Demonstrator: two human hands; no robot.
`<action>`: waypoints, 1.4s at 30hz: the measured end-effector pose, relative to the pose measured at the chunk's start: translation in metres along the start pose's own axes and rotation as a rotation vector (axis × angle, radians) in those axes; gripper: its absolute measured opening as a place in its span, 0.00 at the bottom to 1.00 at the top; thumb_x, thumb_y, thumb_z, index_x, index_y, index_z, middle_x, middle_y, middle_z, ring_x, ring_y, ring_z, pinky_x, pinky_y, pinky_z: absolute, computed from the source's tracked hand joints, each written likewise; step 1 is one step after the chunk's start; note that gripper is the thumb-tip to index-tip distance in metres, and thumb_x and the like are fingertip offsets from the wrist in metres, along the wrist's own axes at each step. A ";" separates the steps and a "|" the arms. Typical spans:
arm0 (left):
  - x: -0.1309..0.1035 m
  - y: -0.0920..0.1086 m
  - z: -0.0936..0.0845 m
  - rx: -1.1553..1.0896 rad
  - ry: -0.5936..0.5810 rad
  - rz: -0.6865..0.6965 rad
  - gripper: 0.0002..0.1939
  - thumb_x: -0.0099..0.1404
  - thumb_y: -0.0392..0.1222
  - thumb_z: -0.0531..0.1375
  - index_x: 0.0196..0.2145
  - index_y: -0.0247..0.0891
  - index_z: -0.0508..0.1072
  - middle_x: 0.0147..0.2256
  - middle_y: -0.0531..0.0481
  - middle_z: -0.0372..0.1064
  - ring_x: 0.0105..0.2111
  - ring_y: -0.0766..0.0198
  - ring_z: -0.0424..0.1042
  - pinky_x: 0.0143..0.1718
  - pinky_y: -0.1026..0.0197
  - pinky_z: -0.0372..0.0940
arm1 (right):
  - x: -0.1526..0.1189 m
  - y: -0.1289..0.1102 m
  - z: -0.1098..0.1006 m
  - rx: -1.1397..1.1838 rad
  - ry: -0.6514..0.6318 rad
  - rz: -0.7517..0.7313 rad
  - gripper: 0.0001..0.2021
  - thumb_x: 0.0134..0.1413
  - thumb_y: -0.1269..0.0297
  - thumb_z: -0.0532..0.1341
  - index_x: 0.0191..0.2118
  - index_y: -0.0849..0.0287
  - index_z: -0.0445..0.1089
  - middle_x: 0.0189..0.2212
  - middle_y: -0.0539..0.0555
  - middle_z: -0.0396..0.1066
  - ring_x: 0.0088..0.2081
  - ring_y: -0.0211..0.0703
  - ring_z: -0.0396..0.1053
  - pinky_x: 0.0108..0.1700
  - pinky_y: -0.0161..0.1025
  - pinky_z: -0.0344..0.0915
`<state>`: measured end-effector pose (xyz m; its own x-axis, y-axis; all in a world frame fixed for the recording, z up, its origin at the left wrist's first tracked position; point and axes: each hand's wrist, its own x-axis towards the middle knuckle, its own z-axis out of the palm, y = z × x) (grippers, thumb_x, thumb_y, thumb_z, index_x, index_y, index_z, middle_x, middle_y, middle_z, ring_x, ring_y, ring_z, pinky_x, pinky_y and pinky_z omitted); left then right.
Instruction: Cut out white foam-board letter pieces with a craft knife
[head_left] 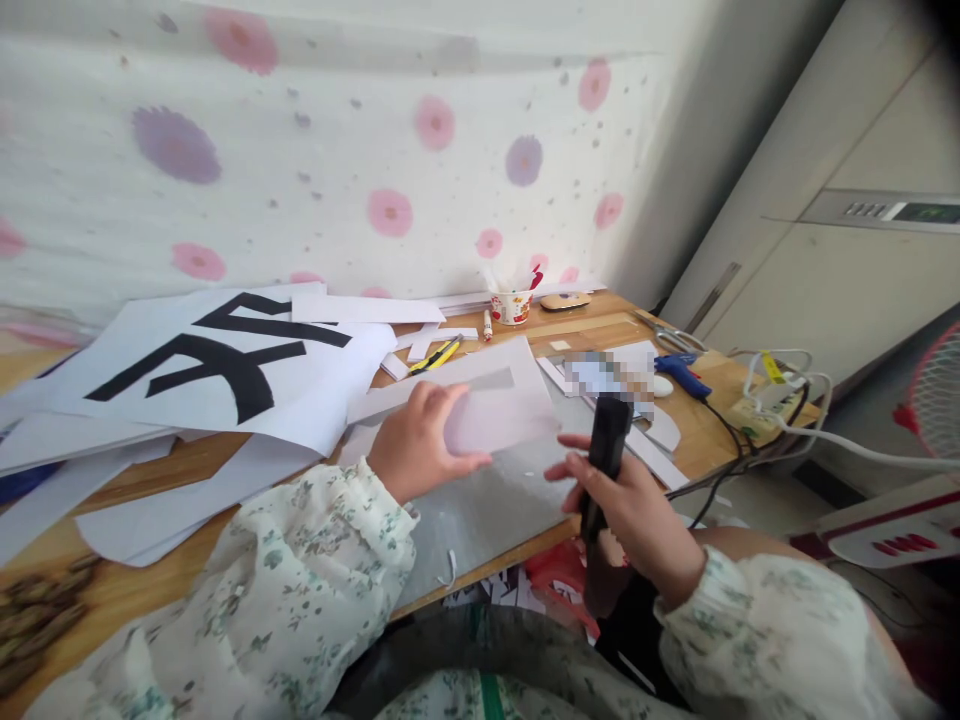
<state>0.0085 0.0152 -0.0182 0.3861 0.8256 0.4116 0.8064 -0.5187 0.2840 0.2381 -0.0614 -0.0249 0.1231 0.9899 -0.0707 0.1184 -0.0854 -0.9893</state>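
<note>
My left hand has its thumb and forefinger spread around the end of a pale translucent sheet, gripping its left side. The sheet lies over white paper board above a grey mat. My right hand is wrapped round a black tool, held upright near the mat's right side; what its lower part looks like is hidden by the fingers. A yellow utility knife rests behind my left hand.
White sheets with black lettering cover the table's left. At the back stand a patterned cup and a mouse. Scissors, a blue glue gun and a power strip with cables lie right.
</note>
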 end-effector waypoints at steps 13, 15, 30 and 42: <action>0.000 0.022 -0.040 -1.019 -0.276 -0.365 0.28 0.65 0.54 0.57 0.58 0.41 0.59 0.36 0.50 0.68 0.33 0.63 0.70 0.35 0.58 0.68 | 0.082 -0.055 0.014 0.426 0.010 -0.228 0.08 0.44 0.64 0.66 0.26 0.56 0.64 0.16 0.43 0.63 0.17 0.36 0.64 0.19 0.34 0.62; -0.005 0.023 -0.036 -1.041 -0.309 -0.412 0.27 0.63 0.51 0.60 0.56 0.41 0.59 0.30 0.55 0.66 0.30 0.66 0.69 0.33 0.61 0.67 | 0.085 -0.050 0.016 0.500 -0.013 -0.152 0.10 0.42 0.66 0.67 0.28 0.56 0.64 0.16 0.43 0.63 0.18 0.36 0.64 0.20 0.34 0.61; -0.012 0.021 -0.009 -1.018 0.009 -0.583 0.28 0.58 0.43 0.61 0.55 0.36 0.63 0.27 0.56 0.65 0.24 0.70 0.63 0.24 0.66 0.58 | 0.068 -0.038 0.052 0.642 -0.218 0.118 0.15 0.34 0.67 0.70 0.33 0.61 0.71 0.28 0.51 0.75 0.27 0.42 0.71 0.31 0.39 0.68; -0.010 0.019 -0.009 -1.024 0.062 -0.582 0.28 0.59 0.41 0.59 0.57 0.37 0.62 0.29 0.55 0.67 0.24 0.69 0.64 0.25 0.66 0.61 | 0.059 -0.024 0.065 0.551 -0.220 0.105 0.15 0.39 0.61 0.69 0.36 0.59 0.70 0.31 0.53 0.75 0.30 0.43 0.71 0.33 0.39 0.68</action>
<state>0.0160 -0.0052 -0.0097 0.0338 0.9991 0.0237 0.1072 -0.0272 0.9939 0.1781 0.0064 -0.0138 -0.1069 0.9846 -0.1382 -0.4190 -0.1706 -0.8918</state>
